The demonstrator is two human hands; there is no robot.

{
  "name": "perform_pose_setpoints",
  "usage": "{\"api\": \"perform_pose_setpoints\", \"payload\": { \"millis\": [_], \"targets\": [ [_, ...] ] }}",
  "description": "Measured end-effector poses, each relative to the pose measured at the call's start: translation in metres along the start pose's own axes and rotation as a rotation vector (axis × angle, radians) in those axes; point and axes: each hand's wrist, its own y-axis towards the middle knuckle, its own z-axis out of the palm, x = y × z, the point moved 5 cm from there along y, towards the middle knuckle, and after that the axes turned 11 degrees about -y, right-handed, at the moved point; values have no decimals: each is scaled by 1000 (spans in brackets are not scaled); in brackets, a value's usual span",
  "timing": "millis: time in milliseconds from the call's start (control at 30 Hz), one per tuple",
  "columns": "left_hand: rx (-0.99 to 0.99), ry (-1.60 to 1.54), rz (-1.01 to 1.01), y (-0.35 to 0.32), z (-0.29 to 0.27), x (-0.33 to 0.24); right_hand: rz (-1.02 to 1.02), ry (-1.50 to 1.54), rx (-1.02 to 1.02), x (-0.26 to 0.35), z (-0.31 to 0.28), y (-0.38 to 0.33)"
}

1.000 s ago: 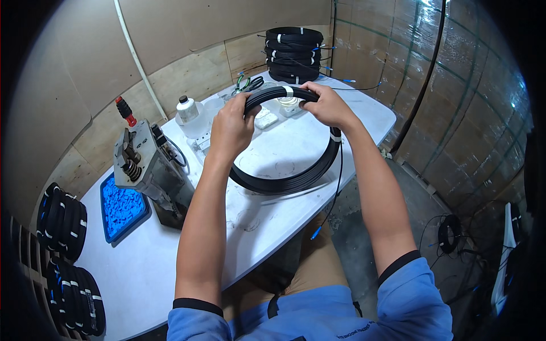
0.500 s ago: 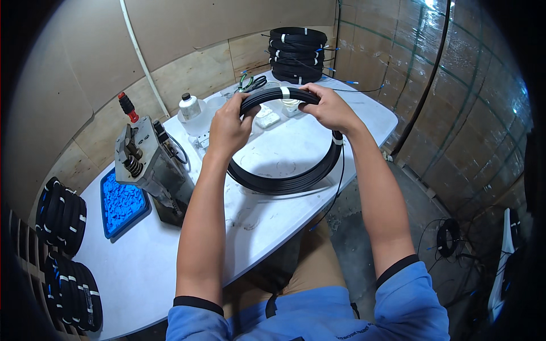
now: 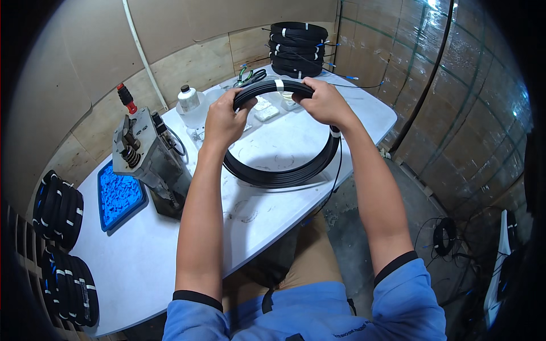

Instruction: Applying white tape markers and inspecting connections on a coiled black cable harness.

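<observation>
A coil of black cable (image 3: 278,178), bound with bands of white tape, is held between my two hands above the white table. My left hand (image 3: 226,118) is closed round its upper left part, the thumb on the inner side. My right hand (image 3: 325,102) grips the upper right part, with one white band between the hands. The coil tilts, its far side raised and its near side low over the tabletop. From its right side a loose cable end hangs down past the table edge. Whether the near side touches the table I cannot tell.
On the white table (image 3: 131,267) stand a metal press (image 3: 151,153) with a red-tipped handle, a tray of blue pieces (image 3: 120,193), a white bottle (image 3: 188,99) and green-handled cutters (image 3: 244,77). Stacked coils (image 3: 297,48) rise at the back; more coils (image 3: 58,210) lie left. Wrapped cartons (image 3: 455,102) stand right.
The whole scene has shifted slightly in the picture. Both hands keep their grip on the coil, which has moved slightly up and left in the picture.
</observation>
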Motion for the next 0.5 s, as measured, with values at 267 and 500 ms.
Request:
{"api": "perform_pose_setpoints", "payload": {
  "millis": [267, 500],
  "targets": [
    [50, 70, 123, 1, 1, -4, -52, 84, -13, -19, 4, 9],
    [72, 57, 42, 0, 1, -5, -41, 62, -13, -21, 8, 8]
  ]
}}
